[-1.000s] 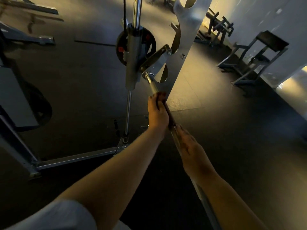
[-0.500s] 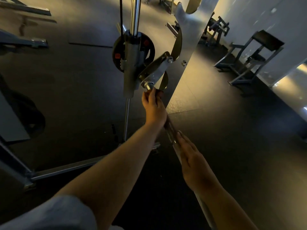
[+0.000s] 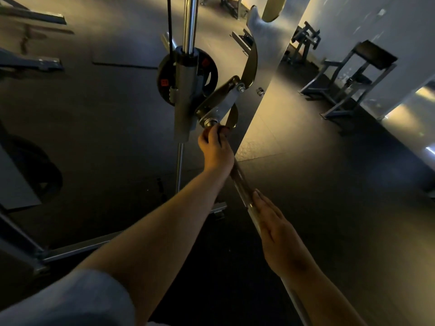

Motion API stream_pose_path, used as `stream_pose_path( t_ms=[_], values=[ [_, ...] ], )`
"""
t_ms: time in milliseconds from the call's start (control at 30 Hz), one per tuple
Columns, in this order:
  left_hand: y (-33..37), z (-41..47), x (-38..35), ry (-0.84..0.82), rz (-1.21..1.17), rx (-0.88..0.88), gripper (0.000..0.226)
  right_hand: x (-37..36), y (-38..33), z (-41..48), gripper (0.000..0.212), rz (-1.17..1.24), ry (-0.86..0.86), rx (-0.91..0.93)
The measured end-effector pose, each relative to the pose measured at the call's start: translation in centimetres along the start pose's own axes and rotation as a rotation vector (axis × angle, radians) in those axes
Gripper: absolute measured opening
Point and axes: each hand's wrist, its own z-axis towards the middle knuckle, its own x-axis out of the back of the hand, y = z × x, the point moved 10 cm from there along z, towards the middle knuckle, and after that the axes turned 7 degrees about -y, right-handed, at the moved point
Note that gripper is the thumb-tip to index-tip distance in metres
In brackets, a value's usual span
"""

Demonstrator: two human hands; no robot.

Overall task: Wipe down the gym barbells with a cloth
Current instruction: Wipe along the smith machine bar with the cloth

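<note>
Head cam view: left hand [image 3: 215, 149] is curled tight round a dark cloth [image 3: 224, 133] on the barbell [image 3: 240, 182], right up against the steel bracket [image 3: 219, 102] at the bar's far end. Right hand [image 3: 275, 231] lies flat along the bar nearer the camera, fingers straight, not gripping.

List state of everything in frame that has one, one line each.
left hand: curled round the cloth at the bar's far end.
cloth: wrapped on the bar, mostly hidden in the grip.
right hand: fingers straight, resting on the bar.
bar: mounted in the carriage.
weight plate: upright behind the carriage.
</note>
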Motion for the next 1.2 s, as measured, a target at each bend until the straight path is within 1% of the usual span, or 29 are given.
stream_pose_path(
  t_ms=[100, 167, 333, 400, 467, 567, 667, 733, 833, 933, 1000, 1133, 1200],
  values=[
    [0.5, 2.3, 0.6, 0.033, 0.001, 0.033, 0.038, 0.1, 0.1, -0.1, 0.062, -0.032, -0.001, 0.000],
    [0.3, 1.6, 0.5, 0.035, -0.024, 0.032, 0.039, 0.1, 0.0, -0.1, 0.062, -0.029, -0.003, 0.003],
    [-1.6, -5.2, -1.2, -0.005, -0.044, 0.024, 0.039, -0.1, 0.0, -0.1, 0.055, 0.042, 0.008, 0.022],
    [-2.4, -8.9, -1.8, -0.044, -0.085, -0.023, 0.039, -0.1, 0.0, -0.2, 0.055, 0.063, 0.013, 0.040],
    [-2.8, -10.2, -2.1, -0.057, -0.102, -0.059, 0.037, 0.0, 0.0, -0.3, 0.055, 0.072, 0.016, 0.049],
    [-2.2, -7.3, -1.9, -0.036, -0.095, -0.002, 0.029, -0.1, 0.2, -0.7, 0.056, 0.035, 0.018, 0.031],
    [-0.7, -3.3, -0.4, -0.004, -0.029, 0.043, 0.032, -0.1, 0.0, -1.0, 0.060, -0.039, 0.018, 0.025],
    [-0.4, -1.7, 0.1, 0.007, -0.049, 0.094, 0.034, -0.1, 0.0, -1.1, 0.062, -0.063, 0.009, 0.025],
    [-0.2, -4.1, -0.6, 0.025, -0.013, 0.075, 0.039, 0.0, 0.0, -0.9, 0.061, -0.057, 0.011, 0.045],
    [-2.0, -8.1, -1.7, -0.022, -0.049, 0.027, 0.031, -0.3, 0.2, -0.6, 0.057, -0.017, 0.004, 0.056],
    [-2.4, -8.1, -1.9, -0.051, -0.040, 0.022, 0.029, -0.3, 0.5, -0.6, 0.057, -0.005, 0.000, 0.041],
    [0.0, -1.8, -0.4, 0.014, 0.107, 0.040, 0.038, -0.1, 0.5, -0.6, 0.059, -0.040, 0.007, 0.024],
    [1.1, 1.1, 0.3, 0.006, 0.165, 0.067, 0.044, 0.0, 0.4, -0.6, 0.059, -0.033, 0.010, 0.020]
  ],
)
